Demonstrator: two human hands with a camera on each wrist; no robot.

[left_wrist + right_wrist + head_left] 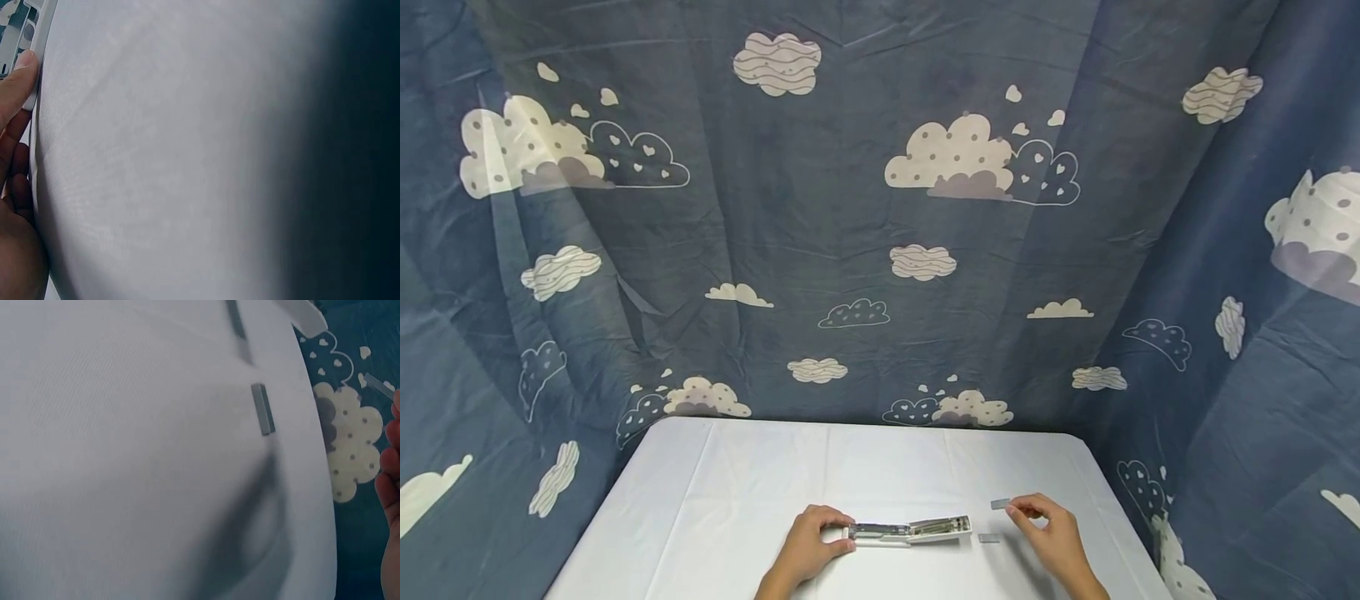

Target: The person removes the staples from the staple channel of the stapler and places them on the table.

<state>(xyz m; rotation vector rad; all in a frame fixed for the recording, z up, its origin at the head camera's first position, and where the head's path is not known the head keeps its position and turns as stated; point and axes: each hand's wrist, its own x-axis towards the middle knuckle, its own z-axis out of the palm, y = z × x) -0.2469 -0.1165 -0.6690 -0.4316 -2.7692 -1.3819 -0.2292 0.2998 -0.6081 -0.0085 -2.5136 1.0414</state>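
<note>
A white stapler lies opened out on the table, its metal inner parts facing up and its right part raised at a slant. My left hand grips its left end between thumb and fingers. In the left wrist view, the thumb of the left hand presses on the edge of the stapler. Above the table, my right hand pinches a short grey strip of staples by one end. A second staple strip rests on the table, just right of the stapler; it also shows as a grey bar in the right wrist view.
A white cloth-like cover lies over the table, which has rounded far corners. Dark blue curtains with a cloud print hang behind it and along both sides.
</note>
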